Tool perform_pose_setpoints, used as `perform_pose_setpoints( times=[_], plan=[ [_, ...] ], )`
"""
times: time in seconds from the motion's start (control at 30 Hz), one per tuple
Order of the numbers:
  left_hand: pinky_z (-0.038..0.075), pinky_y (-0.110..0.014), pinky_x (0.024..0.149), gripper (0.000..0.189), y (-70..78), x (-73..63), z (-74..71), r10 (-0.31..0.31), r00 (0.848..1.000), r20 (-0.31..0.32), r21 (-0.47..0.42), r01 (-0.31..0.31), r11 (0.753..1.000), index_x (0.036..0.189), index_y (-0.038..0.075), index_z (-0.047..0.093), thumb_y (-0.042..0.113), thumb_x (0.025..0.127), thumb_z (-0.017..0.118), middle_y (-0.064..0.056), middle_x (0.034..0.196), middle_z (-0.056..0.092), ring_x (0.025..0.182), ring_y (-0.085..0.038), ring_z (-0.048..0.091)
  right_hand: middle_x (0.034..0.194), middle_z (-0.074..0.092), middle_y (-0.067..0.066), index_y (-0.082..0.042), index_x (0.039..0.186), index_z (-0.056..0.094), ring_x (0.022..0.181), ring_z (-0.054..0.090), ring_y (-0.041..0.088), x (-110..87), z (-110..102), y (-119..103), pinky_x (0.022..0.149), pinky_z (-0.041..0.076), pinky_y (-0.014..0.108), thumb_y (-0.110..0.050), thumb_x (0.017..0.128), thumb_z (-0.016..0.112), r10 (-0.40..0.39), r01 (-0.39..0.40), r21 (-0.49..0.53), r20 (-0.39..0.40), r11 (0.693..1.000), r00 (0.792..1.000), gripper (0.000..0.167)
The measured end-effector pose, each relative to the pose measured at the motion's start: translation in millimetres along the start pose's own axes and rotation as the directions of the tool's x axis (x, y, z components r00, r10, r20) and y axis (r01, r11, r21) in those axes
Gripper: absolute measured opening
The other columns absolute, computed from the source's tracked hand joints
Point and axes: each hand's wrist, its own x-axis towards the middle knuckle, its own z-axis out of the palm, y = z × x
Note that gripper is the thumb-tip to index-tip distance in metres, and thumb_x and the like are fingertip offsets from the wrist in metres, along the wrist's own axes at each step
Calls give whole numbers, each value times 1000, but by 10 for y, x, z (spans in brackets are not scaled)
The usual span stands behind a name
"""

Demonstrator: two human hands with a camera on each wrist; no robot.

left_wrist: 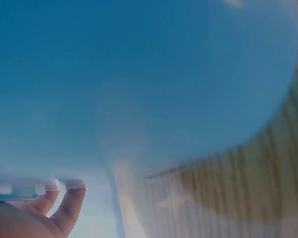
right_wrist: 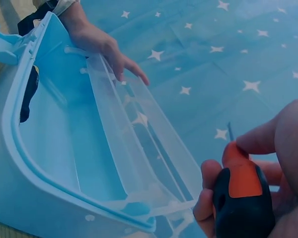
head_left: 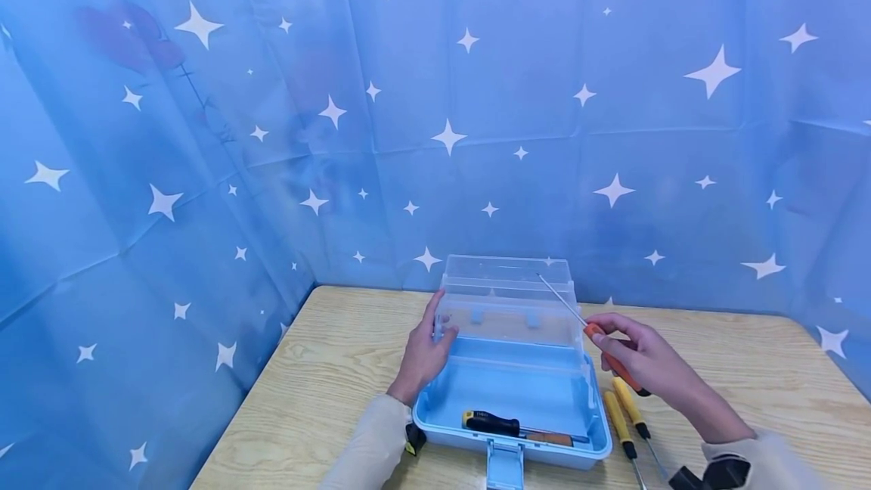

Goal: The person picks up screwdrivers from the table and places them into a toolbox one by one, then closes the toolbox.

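A light blue toolbox (head_left: 503, 392) stands on the table with its clear lid (head_left: 506, 301) raised at the back. My left hand (head_left: 423, 350) grips the lid's left edge, thumb in front and fingertips seen through the plastic. In my right hand (head_left: 636, 358) is a screwdriver (head_left: 615, 358) with an orange and black handle; its thin shaft slants up and left in front of the lid. Inside the box, along the front wall, lies a black-and-yellow screwdriver (head_left: 493, 423). Beside it an orange-brown handle (head_left: 551, 438) is partly hidden by the rim.
Two yellow-handled screwdrivers (head_left: 618, 418) lie on the wooden table (head_left: 327, 369), right of the box. The box's front latch (head_left: 505, 466) hangs down toward the near side. A blue curtain (head_left: 408, 97) with white stars closes off the back and left.
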Motion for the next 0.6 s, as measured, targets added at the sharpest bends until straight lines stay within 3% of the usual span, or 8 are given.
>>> perform_pose_setpoints(
  times=[0.33, 0.6],
  plan=[
    [42, -63, 104, 66, -9, 4, 6, -6, 1000, -4, 12, 6, 1000, 152, 53, 18, 31, 102, 53, -9, 145, 53, 133, -32, 51, 116, 58, 22, 1, 138, 49, 78, 65, 24, 28, 123, -16, 67, 58, 32, -21, 103, 54, -49, 50, -12, 21, 999, 999, 42],
    [42, -61, 105, 66, -19, 9, 0, 2, 1000, 2, 15, -2, 1000, 154, 51, 18, 31, 101, 54, -8, 146, 52, 133, -32, 51, 107, 59, 18, 2, 138, 48, 76, 64, 31, 68, 205, 4, 69, 58, 33, -20, 102, 54, -86, 85, 17, 75, 996, 993, 42]
  ],
)
